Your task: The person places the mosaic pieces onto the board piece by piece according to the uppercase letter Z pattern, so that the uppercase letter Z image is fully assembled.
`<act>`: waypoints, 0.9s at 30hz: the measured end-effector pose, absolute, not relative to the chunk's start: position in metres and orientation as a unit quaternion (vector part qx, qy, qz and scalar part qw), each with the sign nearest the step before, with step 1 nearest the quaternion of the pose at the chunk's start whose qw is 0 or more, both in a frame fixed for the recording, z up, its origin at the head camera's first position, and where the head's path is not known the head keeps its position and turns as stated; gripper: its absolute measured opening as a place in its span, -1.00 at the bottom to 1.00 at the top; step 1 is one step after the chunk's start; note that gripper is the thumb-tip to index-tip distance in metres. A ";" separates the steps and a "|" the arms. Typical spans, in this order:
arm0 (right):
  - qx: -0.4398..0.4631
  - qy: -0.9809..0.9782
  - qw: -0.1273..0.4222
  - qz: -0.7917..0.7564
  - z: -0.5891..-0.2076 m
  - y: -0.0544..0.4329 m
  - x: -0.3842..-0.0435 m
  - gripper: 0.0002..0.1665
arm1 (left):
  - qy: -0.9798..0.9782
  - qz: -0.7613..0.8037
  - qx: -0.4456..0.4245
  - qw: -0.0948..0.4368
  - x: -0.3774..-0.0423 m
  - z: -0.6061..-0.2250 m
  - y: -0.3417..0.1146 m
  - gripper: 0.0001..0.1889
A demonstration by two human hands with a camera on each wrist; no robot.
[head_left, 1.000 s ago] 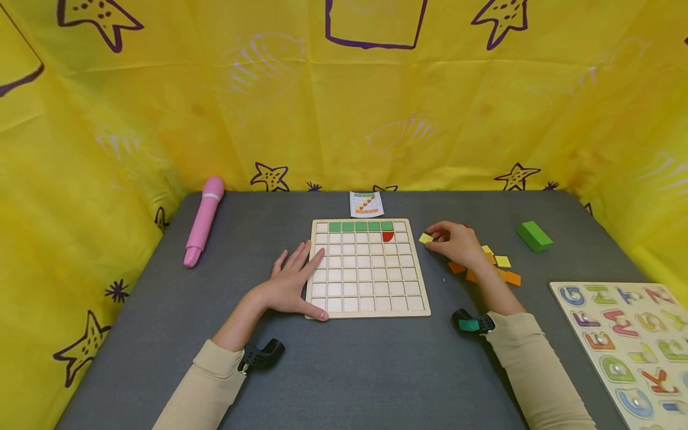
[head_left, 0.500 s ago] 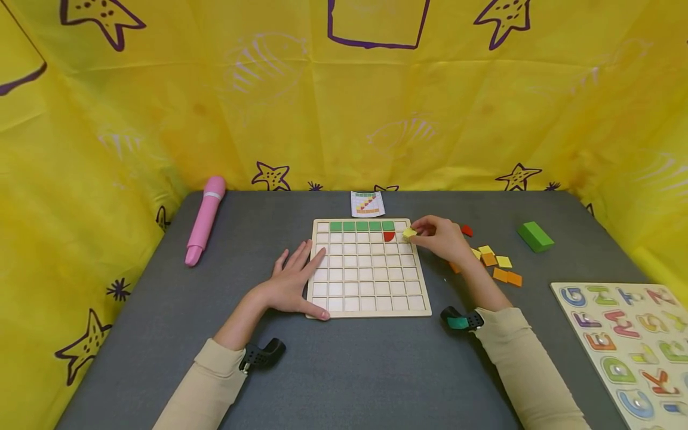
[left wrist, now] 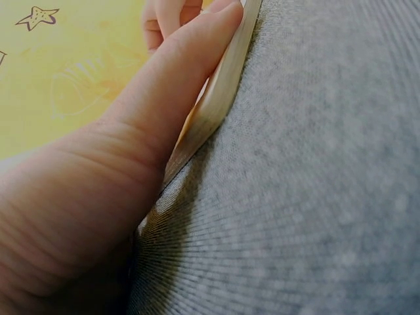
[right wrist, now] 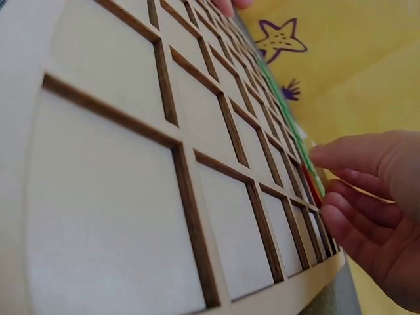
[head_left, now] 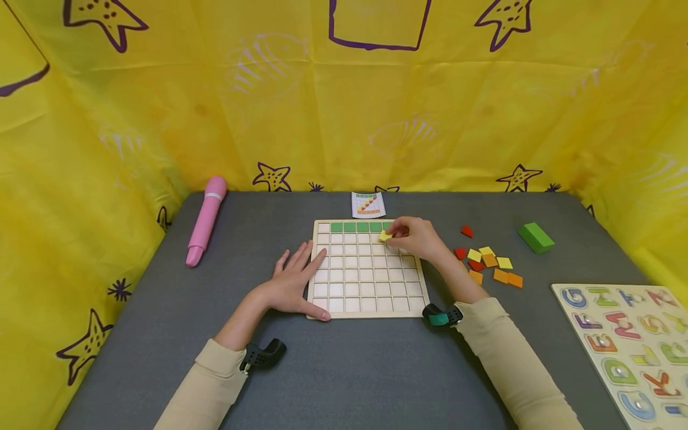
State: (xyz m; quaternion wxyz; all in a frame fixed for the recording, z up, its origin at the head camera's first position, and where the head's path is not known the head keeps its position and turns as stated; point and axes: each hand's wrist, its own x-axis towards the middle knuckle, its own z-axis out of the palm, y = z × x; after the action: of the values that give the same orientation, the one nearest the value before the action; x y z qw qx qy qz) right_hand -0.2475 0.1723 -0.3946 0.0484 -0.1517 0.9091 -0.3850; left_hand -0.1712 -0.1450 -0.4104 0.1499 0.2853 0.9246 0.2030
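Note:
A wooden grid board (head_left: pixel 365 314) lies flat on the dark table, with several green square tiles (head_left: pixel 349 227) along its top row. My left hand (head_left: pixel 290 286) rests spread on the board's left edge, its thumb on the near left corner. Over the second row near the right side, my right hand (head_left: pixel 416 236) pinches a yellow tile (head_left: pixel 384 236) between thumb and fingers. In the right wrist view a red tile (right wrist: pixel 311 186) shows in the grid beside the right fingers; in the head view the right hand's yellow tile covers that spot.
Loose yellow, orange and red tiles (head_left: pixel 489 260) lie right of the board. A small pattern card (head_left: pixel 368 205) sits behind it. Farther right are a green block (head_left: pixel 536 237) and a letter puzzle board (head_left: pixel 618 346); a pink microphone-shaped object (head_left: pixel 206 221) lies left.
My right hand has moved left from beside the board to over its second row, carrying the yellow tile. The left hand has stayed on the board's left edge.

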 end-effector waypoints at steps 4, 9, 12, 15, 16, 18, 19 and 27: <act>-0.169 0.907 0.046 -0.383 -0.396 0.166 -0.249 -0.83 | 0.925 0.201 0.284 0.152 -0.171 -0.409 -0.145 0.34; -0.192 0.904 0.039 -0.380 -0.397 0.161 -0.250 -0.83 | 0.925 0.201 0.284 0.151 -0.170 -0.409 -0.145 0.33; -0.203 0.901 0.034 -0.381 -0.398 0.160 -0.249 -0.82 | 0.925 0.201 0.285 0.152 -0.171 -0.410 -0.145 0.33; -0.202 0.900 0.026 -0.386 -0.398 0.160 -0.248 -0.82 | 0.925 0.201 0.285 0.151 -0.171 -0.410 -0.145 0.33; -0.200 0.900 0.024 -0.387 -0.397 0.160 -0.247 -0.82 | 0.925 0.201 0.284 0.151 -0.171 -0.410 -0.145 0.33; -0.195 0.901 0.021 -0.387 -0.397 0.160 -0.247 -0.83 | 0.926 0.200 0.284 0.151 -0.171 -0.410 -0.145 0.34; -0.192 0.902 0.021 -0.387 -0.397 0.160 -0.246 -0.83 | 0.926 0.199 0.283 0.150 -0.171 -0.410 -0.145 0.34; -0.185 0.903 0.013 -0.387 -0.400 0.165 -0.244 -0.83 | 0.927 0.196 0.283 0.151 -0.171 -0.410 -0.145 0.34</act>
State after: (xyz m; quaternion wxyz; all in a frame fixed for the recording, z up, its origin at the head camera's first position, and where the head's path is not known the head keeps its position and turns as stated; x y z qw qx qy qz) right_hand -0.2437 0.1652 -0.4000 0.0126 -0.1849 0.9033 -0.3868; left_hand -0.1712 -0.1447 -0.4101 0.1511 0.2828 0.9266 0.1963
